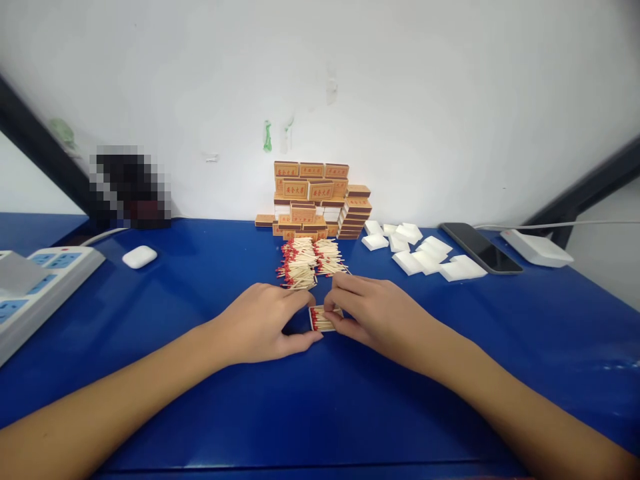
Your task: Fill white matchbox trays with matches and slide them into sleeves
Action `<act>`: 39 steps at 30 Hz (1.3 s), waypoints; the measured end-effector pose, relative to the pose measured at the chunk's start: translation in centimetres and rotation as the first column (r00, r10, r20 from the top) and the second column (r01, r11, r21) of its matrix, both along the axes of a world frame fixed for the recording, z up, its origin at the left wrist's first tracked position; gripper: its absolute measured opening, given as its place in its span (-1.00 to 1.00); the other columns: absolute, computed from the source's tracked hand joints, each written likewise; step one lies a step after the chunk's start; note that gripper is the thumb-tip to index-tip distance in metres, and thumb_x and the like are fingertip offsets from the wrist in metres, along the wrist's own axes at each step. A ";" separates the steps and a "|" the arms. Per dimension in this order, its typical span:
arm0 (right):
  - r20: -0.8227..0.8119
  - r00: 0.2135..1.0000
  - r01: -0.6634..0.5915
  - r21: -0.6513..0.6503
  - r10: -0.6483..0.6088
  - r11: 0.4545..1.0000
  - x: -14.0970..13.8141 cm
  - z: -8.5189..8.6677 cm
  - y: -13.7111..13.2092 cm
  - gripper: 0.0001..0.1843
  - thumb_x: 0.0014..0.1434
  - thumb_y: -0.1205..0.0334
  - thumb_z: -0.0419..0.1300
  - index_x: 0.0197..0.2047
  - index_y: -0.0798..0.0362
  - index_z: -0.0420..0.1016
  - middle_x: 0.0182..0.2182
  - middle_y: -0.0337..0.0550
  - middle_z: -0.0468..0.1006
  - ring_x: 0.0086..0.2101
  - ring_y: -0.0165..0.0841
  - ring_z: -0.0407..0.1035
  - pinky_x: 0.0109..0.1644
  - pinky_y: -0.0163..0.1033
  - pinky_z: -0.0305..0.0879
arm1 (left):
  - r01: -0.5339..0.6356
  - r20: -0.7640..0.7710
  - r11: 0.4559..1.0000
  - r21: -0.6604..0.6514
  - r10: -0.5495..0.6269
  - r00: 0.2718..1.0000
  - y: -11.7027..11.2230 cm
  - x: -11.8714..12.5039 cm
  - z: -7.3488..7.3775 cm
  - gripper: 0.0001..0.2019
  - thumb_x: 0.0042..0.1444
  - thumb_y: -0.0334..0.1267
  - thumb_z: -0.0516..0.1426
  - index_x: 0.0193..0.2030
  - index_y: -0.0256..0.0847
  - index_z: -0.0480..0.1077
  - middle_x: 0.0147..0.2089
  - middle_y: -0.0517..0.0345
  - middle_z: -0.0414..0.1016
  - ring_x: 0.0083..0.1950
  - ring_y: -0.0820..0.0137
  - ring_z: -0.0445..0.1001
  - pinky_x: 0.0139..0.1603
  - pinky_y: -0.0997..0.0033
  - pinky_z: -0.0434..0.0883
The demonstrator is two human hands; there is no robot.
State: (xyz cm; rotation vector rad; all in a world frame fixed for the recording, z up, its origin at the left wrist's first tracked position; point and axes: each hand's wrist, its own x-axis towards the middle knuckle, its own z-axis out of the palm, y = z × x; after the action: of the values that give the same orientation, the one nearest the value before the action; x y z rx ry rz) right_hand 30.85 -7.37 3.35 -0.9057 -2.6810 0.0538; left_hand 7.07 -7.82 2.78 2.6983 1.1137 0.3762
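A small open matchbox tray [320, 320] filled with red-tipped matches lies on the blue table [200, 293] between my hands. My left hand [260, 323] curls around its left side, thumb and forefinger touching the tray. My right hand [373, 313] pinches the tray's right side with closed fingers. Just beyond lies a heap of loose matches [310, 261]. Behind that stands a stack of orange matchboxes [315, 200] against the white wall.
Several white inner trays [425, 253] lie scattered to the right, beside a black phone [480, 248] and a white adapter [537, 247]. At the left are a white earbud case [140, 257] and a power strip [35, 287].
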 end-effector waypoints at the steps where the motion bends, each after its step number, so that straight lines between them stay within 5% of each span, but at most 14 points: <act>1: 0.002 1.000 0.004 -0.005 -0.004 1.000 0.0 0.0 0.0 -0.84 0.42 0.28 0.17 -0.22 0.11 0.52 -0.25 -0.10 0.50 -0.40 -0.38 0.38 -0.35 -0.26 0.24 | 0.000 0.002 1.000 -0.001 0.000 1.000 0.0 0.0 0.0 -0.70 0.28 0.02 0.21 -0.07 -0.19 0.49 -0.47 0.25 0.47 -0.50 0.37 0.45 -0.45 0.39 0.25; 10: -0.141 0.985 0.090 -0.053 -0.096 0.995 1.3 0.9 0.8 -0.84 0.41 0.29 0.14 -0.20 0.07 0.55 -0.28 -0.12 0.48 -0.41 -0.39 0.34 -0.35 -0.26 0.21 | 0.006 0.002 1.000 0.027 -0.006 1.000 0.0 0.0 -0.2 -0.68 0.27 -0.01 0.22 0.02 -0.18 0.49 -0.48 0.29 0.45 -0.50 0.39 0.45 -0.45 0.41 0.28; 16: -0.243 0.939 0.237 -0.060 -0.244 0.970 2.2 1.0 2.3 -0.82 0.38 0.25 0.16 -0.29 0.04 0.52 -0.41 -0.18 0.43 -0.40 -0.34 0.32 -0.34 -0.23 0.18 | -0.028 0.139 0.975 0.220 -0.003 0.990 -0.1 -0.2 -0.4 -0.68 0.32 0.01 0.17 0.02 -0.17 0.48 -0.50 0.31 0.42 -0.51 0.44 0.43 -0.44 0.44 0.28; 21: -0.186 0.930 0.310 -0.065 -0.316 0.949 2.8 0.1 3.4 -0.85 0.35 0.28 0.19 -0.29 0.06 0.51 -0.40 -0.19 0.41 -0.41 -0.35 0.30 -0.32 -0.22 0.16 | -0.035 0.117 0.989 0.144 0.018 0.993 0.2 -0.3 -0.5 -0.67 0.28 -0.01 0.22 0.03 -0.19 0.52 -0.51 0.30 0.42 -0.52 0.43 0.41 -0.44 0.43 0.27; 31: -0.052 0.959 0.262 -0.222 -0.280 0.939 3.5 -0.8 4.2 -0.88 0.34 0.37 0.16 -0.22 0.07 0.52 -0.29 -0.16 0.42 -0.35 -0.36 0.34 -0.27 -0.25 0.23 | -0.011 0.012 1.000 0.001 0.011 1.000 0.2 -0.1 0.0 -0.65 0.27 0.00 0.23 0.06 -0.18 0.53 -0.49 0.27 0.46 -0.50 0.39 0.46 -0.44 0.41 0.31; 39: -0.140 0.981 0.087 -0.311 -0.137 0.946 1.6 0.5 1.4 -0.90 0.41 0.30 0.15 -0.19 0.04 0.46 -0.23 -0.18 0.44 -0.34 -0.40 0.35 -0.27 -0.28 0.26 | -0.087 0.000 0.996 -0.032 0.087 0.996 0.2 -0.1 0.0 -0.62 0.27 0.01 0.22 0.10 -0.17 0.52 -0.49 0.25 0.44 -0.48 0.35 0.43 -0.43 0.38 0.26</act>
State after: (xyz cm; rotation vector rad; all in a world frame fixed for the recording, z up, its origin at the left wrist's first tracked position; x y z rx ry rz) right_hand 32.44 -6.00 3.82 -1.0921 -2.5056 0.5051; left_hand 6.99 -7.59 2.77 2.6281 1.2287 0.3701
